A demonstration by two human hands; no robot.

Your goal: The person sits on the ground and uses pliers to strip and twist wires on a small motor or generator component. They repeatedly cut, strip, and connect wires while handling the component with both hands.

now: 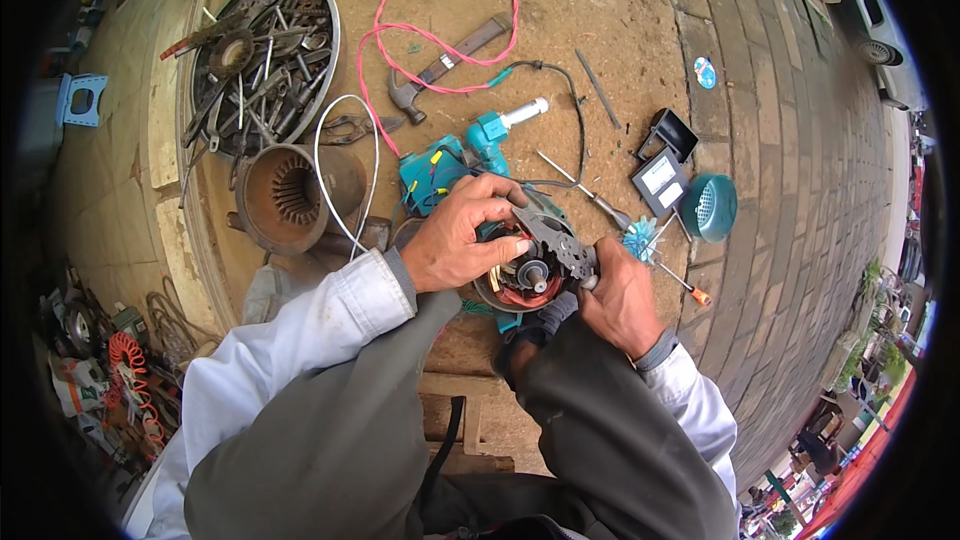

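Between my knees sits an electric motor [510, 295] with copper windings and a central steel shaft [540, 286]. Across its upper right side lies a dark, flat metal piece [561, 244] with a notched, uneven outline; its exact kind I cannot make out. My left hand [462, 237] is closed on the piece's upper end, its thumb reaching over the windings. At the lower end my right hand [623, 302] is closed around the same piece. A teal housing [428, 176] with loose wires and a teal elbow part [488, 138] lie just beyond the motor.
A metal basin [335, 50] full of tools stands far left, beside a rusty round stator casing [262, 202]. A hammer [410, 98], pink cable [378, 32], screwdriver [610, 210], blue fan [640, 238], black box [668, 134] and teal perforated cap [711, 208] lie around.
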